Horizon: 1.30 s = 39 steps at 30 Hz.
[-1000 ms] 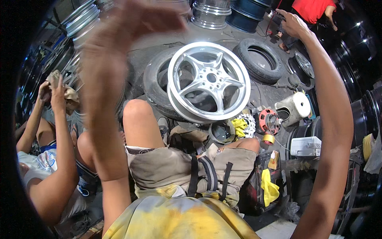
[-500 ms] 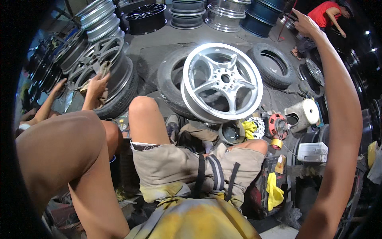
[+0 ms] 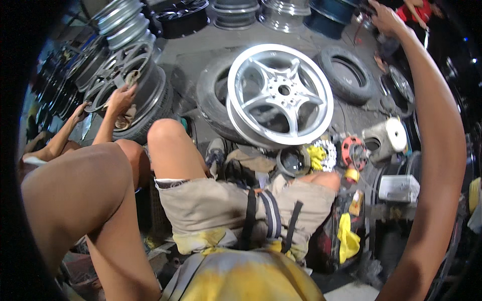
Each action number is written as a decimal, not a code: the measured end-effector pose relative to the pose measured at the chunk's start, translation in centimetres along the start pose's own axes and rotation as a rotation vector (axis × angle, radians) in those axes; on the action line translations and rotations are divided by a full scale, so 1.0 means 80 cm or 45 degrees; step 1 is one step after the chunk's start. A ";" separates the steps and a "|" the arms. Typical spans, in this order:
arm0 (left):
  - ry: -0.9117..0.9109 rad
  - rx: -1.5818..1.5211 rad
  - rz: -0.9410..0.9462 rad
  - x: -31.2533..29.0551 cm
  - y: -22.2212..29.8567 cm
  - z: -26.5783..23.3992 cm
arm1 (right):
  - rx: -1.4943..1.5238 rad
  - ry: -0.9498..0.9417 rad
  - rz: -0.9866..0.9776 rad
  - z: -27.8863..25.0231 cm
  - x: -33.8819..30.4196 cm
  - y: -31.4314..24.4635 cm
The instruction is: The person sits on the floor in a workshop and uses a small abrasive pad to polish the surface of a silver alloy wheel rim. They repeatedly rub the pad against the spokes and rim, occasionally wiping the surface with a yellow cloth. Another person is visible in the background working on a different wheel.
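My right arm is raised along the right side, its hand (image 3: 387, 21) high near the upper rim. Those fingers reach out toward the upper left, slightly blurred, with no held thing visible. Bent at the elbow on the left is my left arm (image 3: 75, 185); its hand lies outside the picture. Before my knees, a silver five-spoke wheel rim (image 3: 246, 103) rests tilted on a black tire (image 3: 208, 95). Neither of my hands touches it. At left, a co-worker's hand (image 3: 120, 100) presses a brown cloth (image 3: 125, 118) against a grey wheel rim (image 3: 143, 57).
Stacked rims (image 3: 236, 12) line the back. Another tire (image 3: 344, 75) lies right of the silver rim. Nearer are a red reel-like object (image 3: 346, 147), a white cylindrical container (image 3: 384, 138), a clear plastic box (image 3: 399, 188) and a yellow cloth (image 3: 346, 238). A person in red (image 3: 419, 11) is at upper right.
The view has tilted and shifted slightly. My right hand stays raised near the top edge. The co-worker's hands have moved slightly on the grey rim. The person in red has shifted posture.
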<state>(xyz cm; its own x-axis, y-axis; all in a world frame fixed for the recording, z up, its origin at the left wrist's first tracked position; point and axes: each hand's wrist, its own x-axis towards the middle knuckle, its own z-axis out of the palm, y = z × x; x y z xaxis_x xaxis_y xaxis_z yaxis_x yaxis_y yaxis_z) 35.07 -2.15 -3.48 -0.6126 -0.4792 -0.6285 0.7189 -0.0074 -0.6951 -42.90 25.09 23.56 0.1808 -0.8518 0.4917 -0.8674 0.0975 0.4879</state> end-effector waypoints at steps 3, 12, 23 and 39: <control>0.260 -0.966 -0.580 -0.016 0.025 0.007 | -0.019 -0.414 0.302 -0.027 -0.002 -0.025; 1.255 -2.355 -0.404 -0.056 -0.267 -0.311 | 0.742 -0.571 0.474 0.102 -0.250 -0.154; 0.549 -2.279 0.693 0.069 -0.244 -0.519 | 0.851 -1.333 1.146 0.260 -0.595 -0.396; 0.732 -2.212 0.677 0.048 -0.270 -0.549 | 1.469 -0.573 1.765 0.232 -0.577 -0.377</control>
<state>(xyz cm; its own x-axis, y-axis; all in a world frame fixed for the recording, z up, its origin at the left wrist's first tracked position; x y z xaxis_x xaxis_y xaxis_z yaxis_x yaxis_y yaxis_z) 2.76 34.75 -6.23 -0.7530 0.1754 -0.6342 -0.0104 0.9605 0.2781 -33.69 51.90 -27.25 -0.7979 -0.5538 -0.2380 -0.1513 0.5662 -0.8103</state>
